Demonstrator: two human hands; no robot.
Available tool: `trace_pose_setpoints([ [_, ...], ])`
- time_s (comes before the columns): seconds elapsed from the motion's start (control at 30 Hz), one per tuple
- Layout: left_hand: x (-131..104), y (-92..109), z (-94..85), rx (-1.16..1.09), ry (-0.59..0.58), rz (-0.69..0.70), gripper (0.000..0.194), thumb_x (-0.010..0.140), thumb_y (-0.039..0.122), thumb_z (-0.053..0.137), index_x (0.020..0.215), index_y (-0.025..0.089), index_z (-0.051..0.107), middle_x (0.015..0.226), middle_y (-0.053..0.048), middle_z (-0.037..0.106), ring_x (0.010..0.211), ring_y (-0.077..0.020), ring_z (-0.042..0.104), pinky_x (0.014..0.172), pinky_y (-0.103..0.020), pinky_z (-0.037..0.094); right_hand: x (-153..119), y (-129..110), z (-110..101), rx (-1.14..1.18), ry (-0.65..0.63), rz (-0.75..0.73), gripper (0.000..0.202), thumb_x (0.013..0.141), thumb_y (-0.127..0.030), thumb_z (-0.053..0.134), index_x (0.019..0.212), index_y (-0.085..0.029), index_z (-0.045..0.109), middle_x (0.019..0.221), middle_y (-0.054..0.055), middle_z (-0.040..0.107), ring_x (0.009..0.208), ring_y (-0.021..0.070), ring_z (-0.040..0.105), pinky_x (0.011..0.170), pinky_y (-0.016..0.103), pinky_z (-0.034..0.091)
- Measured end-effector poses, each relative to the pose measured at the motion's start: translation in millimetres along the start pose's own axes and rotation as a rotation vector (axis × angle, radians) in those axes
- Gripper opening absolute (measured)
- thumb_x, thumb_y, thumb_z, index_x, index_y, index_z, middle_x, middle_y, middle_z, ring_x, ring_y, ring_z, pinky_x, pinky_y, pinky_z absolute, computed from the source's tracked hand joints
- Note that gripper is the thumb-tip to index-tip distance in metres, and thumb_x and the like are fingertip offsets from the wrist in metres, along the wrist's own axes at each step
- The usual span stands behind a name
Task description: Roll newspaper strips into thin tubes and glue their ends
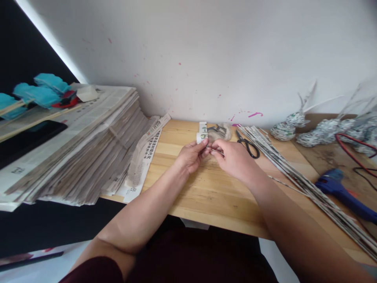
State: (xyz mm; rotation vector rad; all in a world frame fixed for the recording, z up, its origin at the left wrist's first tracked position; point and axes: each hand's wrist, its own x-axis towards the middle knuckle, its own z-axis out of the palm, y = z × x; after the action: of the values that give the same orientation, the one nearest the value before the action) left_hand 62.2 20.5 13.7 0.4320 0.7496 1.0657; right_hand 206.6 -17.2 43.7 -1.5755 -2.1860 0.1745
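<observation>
Above the middle of the wooden table, my left hand [191, 156] pinches a strip of printed paper [202, 137], whose free end curls up past the thumb. Close against it, my right hand [232, 157] is closed on a thin rod [217, 151] that meets the paper at my left fingertips. Whether the paper is wound around the rod is too small to tell. Just behind the hands lie a dark metal tool [217, 129] and a bundle of beige twine [226, 132]. Black-handled scissors [249, 147] rest right of my right hand.
A tall stack of newspapers [118, 145] stands at left, bearing a black phone [35, 141] and blue packets [44, 94]. On the right lie long rolled paper sticks [282, 165], a blue glue gun [344, 192] and woven paper shapes [287, 127]. A wall [206, 59] bounds the back.
</observation>
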Motion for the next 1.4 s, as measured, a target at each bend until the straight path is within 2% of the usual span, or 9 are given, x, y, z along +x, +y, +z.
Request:
trace_pose_setpoints([
  [0.17,0,0,-0.6,-0.003,0.027,0.005,0.006,0.085,0.010,0.065,0.080,0.008,0.066,0.072,-0.005,0.070,0.048,-0.0036,0.058,0.049,-0.011,0.049,1,-1,2,-0.044,0.000,0.006,0.018,0.090,-0.024,0.053,0.074,-0.020,0.061,0.068,0.003,0.065,0.059,0.0153,0.054,0.058,0.029,0.030],
  [0.37,-1,2,-1.0,0.007,0.003,0.012,0.012,0.090,0.013,0.058,0.082,0.010,0.066,0.074,-0.005,0.071,0.051,-0.0047,0.060,0.050,-0.012,0.050,0,-2,-1,-0.076,-0.034,0.008,0.022,0.092,-0.023,0.047,0.075,-0.020,0.060,0.067,0.004,0.064,0.062,0.0169,0.054,0.058,0.030,0.029],
  [0.57,-1,1,-3.5,0.107,-0.002,0.038,0.012,0.078,0.018,0.075,0.086,0.011,0.070,0.080,-0.006,0.073,0.050,-0.0040,0.056,0.041,-0.013,0.039,3,0,-6,0.078,-0.171,0.112,0.025,0.092,-0.024,0.046,0.074,-0.020,0.063,0.068,0.003,0.065,0.058,0.0140,0.053,0.055,0.027,0.030],
  [0.77,-1,0,-3.2,0.113,-0.021,0.056,0.012,0.075,0.015,0.077,0.083,0.009,0.071,0.074,-0.003,0.069,0.057,-0.0061,0.060,0.055,-0.016,0.050,7,9,-8,0.205,-0.302,0.213,0.028,0.093,-0.026,0.044,0.077,-0.021,0.067,0.071,0.002,0.067,0.058,0.0135,0.056,0.053,0.026,0.033],
  [0.87,-1,-1,-2.5,0.099,0.007,0.078,0.010,0.075,0.013,0.076,0.082,0.009,0.070,0.069,-0.002,0.067,0.056,-0.0064,0.060,0.055,-0.016,0.051,5,6,-6,0.229,-0.258,0.185,0.027,0.093,-0.028,0.045,0.076,-0.021,0.065,0.069,0.001,0.066,0.057,0.0129,0.055,0.055,0.025,0.034],
  [1.03,1,-2,-2.4,0.088,0.028,0.123,0.007,0.076,0.012,0.075,0.079,0.009,0.070,0.068,-0.002,0.066,0.053,-0.0062,0.059,0.053,-0.017,0.050,2,0,1,0.191,-0.041,0.086,0.011,0.084,-0.030,0.062,0.079,-0.020,0.061,0.068,0.000,0.066,0.060,0.0135,0.057,0.057,0.026,0.035],
  [1.17,0,-1,-2.7,0.096,0.060,0.153,0.011,0.073,0.014,0.078,0.080,0.009,0.071,0.070,-0.002,0.067,0.054,-0.0056,0.059,0.055,-0.016,0.050,2,0,4,0.033,0.012,0.027,0.019,0.089,-0.029,0.056,0.073,-0.019,0.060,0.063,0.002,0.063,0.057,0.0143,0.054,0.056,0.028,0.031],
  [1.27,1,-1,-3.1,0.094,0.041,0.173,0.013,0.072,0.014,0.078,0.081,0.009,0.071,0.072,-0.003,0.068,0.057,-0.0053,0.060,0.056,-0.015,0.050,2,1,3,0.034,-0.048,0.039,0.024,0.091,-0.026,0.051,0.069,-0.019,0.058,0.064,0.003,0.063,0.059,0.0148,0.055,0.056,0.028,0.032],
  [1.4,0,1,-3.0,0.049,-0.025,0.131,0.007,0.076,0.010,0.074,0.081,0.008,0.069,0.072,-0.003,0.068,0.061,-0.0065,0.063,0.062,-0.015,0.053,6,1,-2,0.413,-0.317,0.279,0.029,0.094,-0.030,0.043,0.073,-0.018,0.058,0.064,0.001,0.060,0.049,0.0107,0.053,0.051,0.025,0.037],
])
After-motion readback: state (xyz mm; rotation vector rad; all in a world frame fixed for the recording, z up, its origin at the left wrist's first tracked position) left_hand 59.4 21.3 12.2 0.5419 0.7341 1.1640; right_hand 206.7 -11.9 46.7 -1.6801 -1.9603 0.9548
